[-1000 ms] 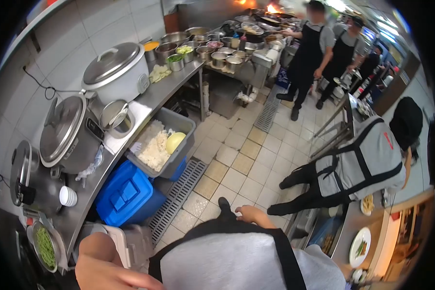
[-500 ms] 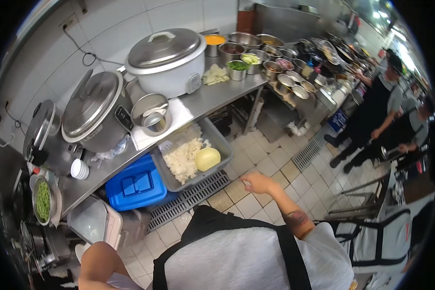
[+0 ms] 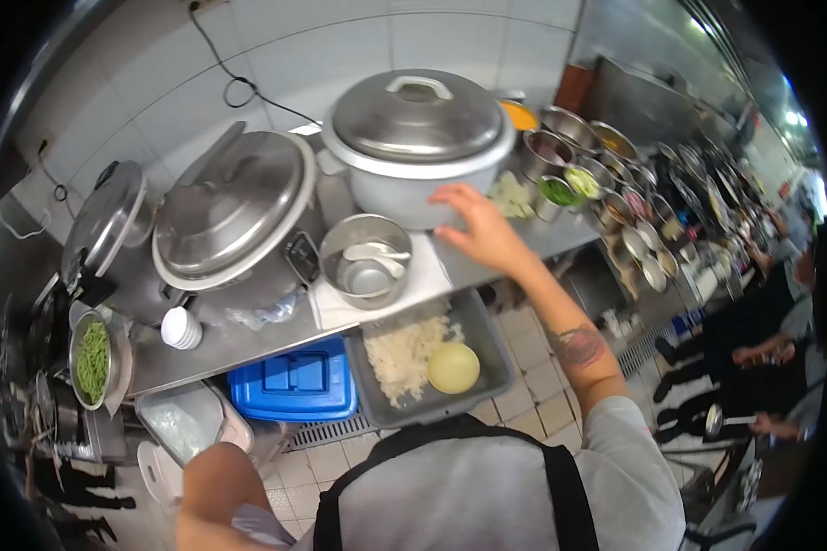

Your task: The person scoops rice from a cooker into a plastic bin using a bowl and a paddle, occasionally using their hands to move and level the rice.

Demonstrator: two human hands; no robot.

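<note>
My right hand [image 3: 476,228] reaches over the counter with thumb and fingers apart and nothing in it. It overlaps the lower front of the large white rice cooker [image 3: 386,195] with a steel lid. Left of the hand, a round steel pot [image 3: 333,277] on a white cloth [image 3: 429,275] holds white spoons [image 3: 377,252] and a small metal bowl. Below, a grey tub [image 3: 503,360] contains cooked rice [image 3: 397,354] and a pale yellow bowl [image 3: 453,368]. Only my left elbow [image 3: 216,477] shows at the lower left; that hand is out of sight.
Two more lidded cookers [image 3: 234,207] stand to the left, near stacked white cups [image 3: 182,328] and a bowl of green beans [image 3: 92,363]. A blue-lidded bin [image 3: 294,378] sits below the counter. Steel containers of ingredients [image 3: 560,191] fill the right side. Co-workers [image 3: 763,354] stand farther right.
My right hand has risen from beside the grey tub to above the counter, its fingers now spread. The view has shifted left, closer to the counter.
</note>
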